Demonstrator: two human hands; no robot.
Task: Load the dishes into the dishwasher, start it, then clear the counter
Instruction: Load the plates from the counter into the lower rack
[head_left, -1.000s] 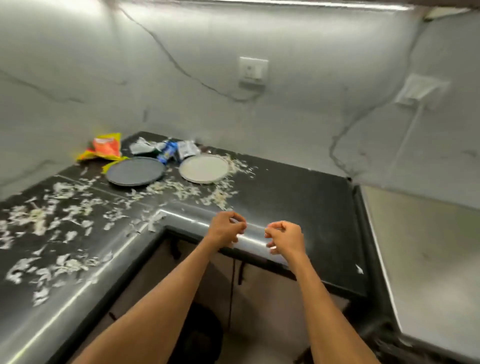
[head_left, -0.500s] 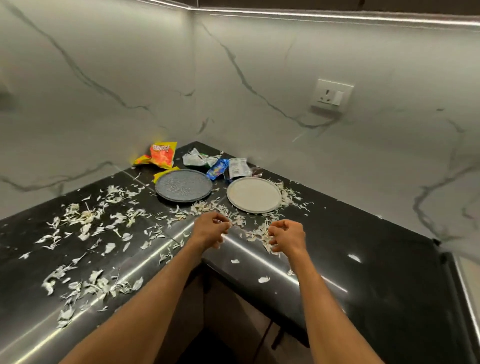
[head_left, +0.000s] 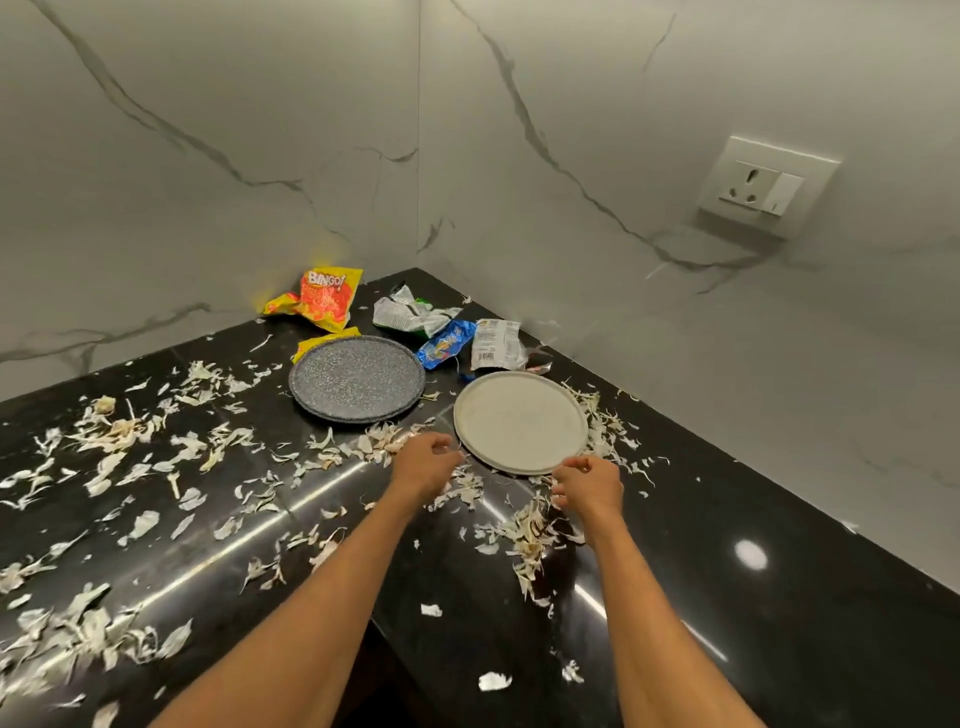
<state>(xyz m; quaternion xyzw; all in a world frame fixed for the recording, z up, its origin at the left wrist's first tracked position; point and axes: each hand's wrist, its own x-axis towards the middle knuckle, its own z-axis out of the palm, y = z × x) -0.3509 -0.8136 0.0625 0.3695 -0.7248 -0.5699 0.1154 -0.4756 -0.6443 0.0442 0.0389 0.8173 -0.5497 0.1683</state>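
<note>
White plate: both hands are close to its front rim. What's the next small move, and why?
Probably take the white plate by its near rim and lift it. The left hand and right hand flank that rim, holding nothing, and the plate lies flat among peels.

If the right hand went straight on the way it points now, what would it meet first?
Most likely the near rim of the white plate, just ahead of the right hand; its height above the counter is unclear.
</note>
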